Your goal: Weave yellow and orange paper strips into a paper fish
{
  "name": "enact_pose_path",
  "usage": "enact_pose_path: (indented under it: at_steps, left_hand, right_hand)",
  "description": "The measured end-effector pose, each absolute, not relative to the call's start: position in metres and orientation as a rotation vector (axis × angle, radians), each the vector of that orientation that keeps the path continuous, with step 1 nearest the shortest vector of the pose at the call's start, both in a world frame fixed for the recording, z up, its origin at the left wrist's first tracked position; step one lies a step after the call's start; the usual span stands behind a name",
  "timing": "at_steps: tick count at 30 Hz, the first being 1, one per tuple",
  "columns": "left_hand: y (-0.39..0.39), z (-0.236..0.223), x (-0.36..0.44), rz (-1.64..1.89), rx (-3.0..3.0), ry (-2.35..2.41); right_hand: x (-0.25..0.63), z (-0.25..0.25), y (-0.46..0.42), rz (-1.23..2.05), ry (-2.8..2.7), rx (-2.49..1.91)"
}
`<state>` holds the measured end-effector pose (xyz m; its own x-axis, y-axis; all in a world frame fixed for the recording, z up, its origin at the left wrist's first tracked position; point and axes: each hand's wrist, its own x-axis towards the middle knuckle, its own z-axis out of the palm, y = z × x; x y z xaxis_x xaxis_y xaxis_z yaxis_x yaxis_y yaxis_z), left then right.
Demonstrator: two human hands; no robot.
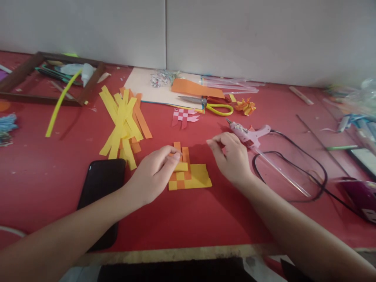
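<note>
On the red table lies a small woven piece of yellow and orange paper strips (197,178), with a checked pattern at its lower left. My left hand (155,168) is over its left side, thumb and fingers pinched on a yellow paper strip (181,167) that is raised from the weave. Two orange strip ends (186,154) stick out beyond the fingertips. To the right of the weave, my right hand (233,156) hovers apart from it, fingers curled together; whether anything is between them is hidden. A pink checked paper fish (183,116) lies farther back.
Loose yellow strips (122,123) lie left, behind a black phone (101,184). A pink glue gun (249,135) with its black cord (293,152) is beside my right hand. Yellow-handled scissors (219,109) lie at the back. A brown wooden frame (44,98) holds tools at the far left.
</note>
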<state>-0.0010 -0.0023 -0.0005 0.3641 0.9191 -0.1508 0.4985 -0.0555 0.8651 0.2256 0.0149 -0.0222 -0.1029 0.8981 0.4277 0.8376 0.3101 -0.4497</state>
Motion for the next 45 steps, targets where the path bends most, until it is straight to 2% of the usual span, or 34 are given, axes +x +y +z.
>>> enact_pose_path:
  at_steps: [5, 10, 13, 17, 25, 45]
  left_hand:
    - [-0.002, -0.004, -0.005, 0.616, 1.678, 1.204]
    - [-0.002, -0.003, -0.013, 0.643, 2.181, 1.284]
    - [-0.004, -0.005, -0.016, 0.623, 2.503, 1.209]
    - [-0.005, -0.01, -0.016, 0.543, 2.625, 1.152]
    - [-0.003, -0.011, -0.015, 0.449, 2.55, 1.134]
    - [-0.007, -0.008, -0.014, 0.445, 2.582, 1.115]
  right_hand:
    - [0.238, -0.032, 0.021, 0.061, -1.993, -1.55]
    - [0.232, -0.024, 0.015, -0.069, -2.005, -1.385]
    - [0.223, -0.015, 0.004, 0.052, -2.089, -1.092]
    - [0.214, -0.014, -0.008, 0.179, -2.209, -0.833]
    - [0.213, -0.027, -0.007, 0.208, -2.403, -1.053]
    - [0.212, -0.028, -0.004, 0.405, -2.357, -1.025]
